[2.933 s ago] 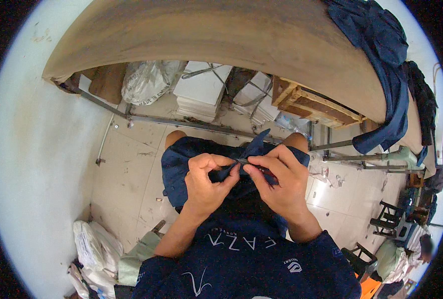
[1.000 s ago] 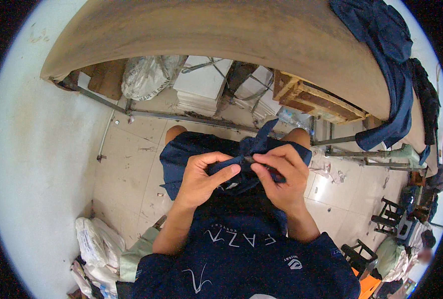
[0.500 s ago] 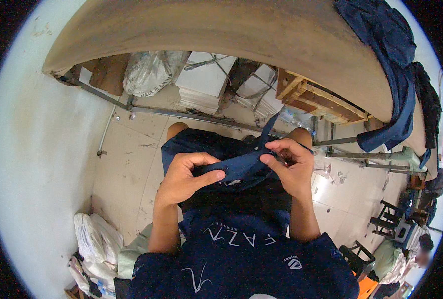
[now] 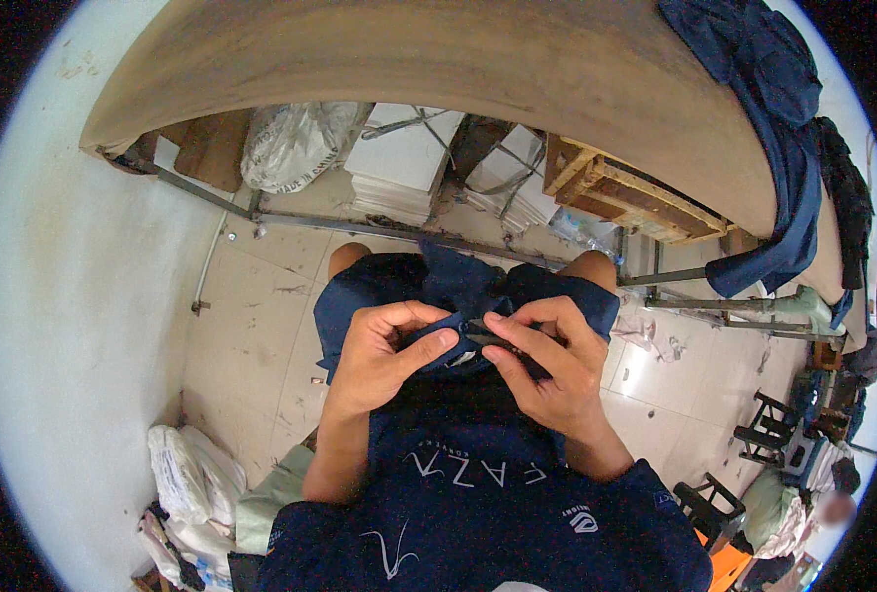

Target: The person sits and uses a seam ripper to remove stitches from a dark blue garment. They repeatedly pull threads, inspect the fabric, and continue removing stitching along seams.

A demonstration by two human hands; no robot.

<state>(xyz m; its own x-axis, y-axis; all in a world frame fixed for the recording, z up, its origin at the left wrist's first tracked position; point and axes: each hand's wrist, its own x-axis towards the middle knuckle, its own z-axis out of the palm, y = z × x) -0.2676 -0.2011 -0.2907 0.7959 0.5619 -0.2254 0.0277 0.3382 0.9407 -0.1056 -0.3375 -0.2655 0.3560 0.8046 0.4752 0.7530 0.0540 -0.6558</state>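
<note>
A dark blue garment (image 4: 458,279) lies gathered over my lap. My left hand (image 4: 384,350) pinches a folded edge of it between thumb and fingers, and a small round button or hole shows beside the thumb tip. My right hand (image 4: 557,355) is closed on a small dark pair of thread snips (image 4: 486,337), its narrow end pointing left at the pinched edge. Most of the snips is hidden by my fingers, so the blades' position cannot be made out. A small white label shows just below the fold.
Ahead stands a table with a brown cover (image 4: 409,59). Beneath it are a white plastic sack (image 4: 295,148), tied white stacks (image 4: 399,158) and a wooden crate (image 4: 636,192). Dark blue cloth (image 4: 794,197) hangs over its right side. Black stools (image 4: 764,429) stand at right, white bags (image 4: 187,474) at lower left.
My right hand has let go of the garment's strip and moved left, bringing the snips to the edge by my left thumb. The raised strip has dropped; my left hand keeps its pinch.
</note>
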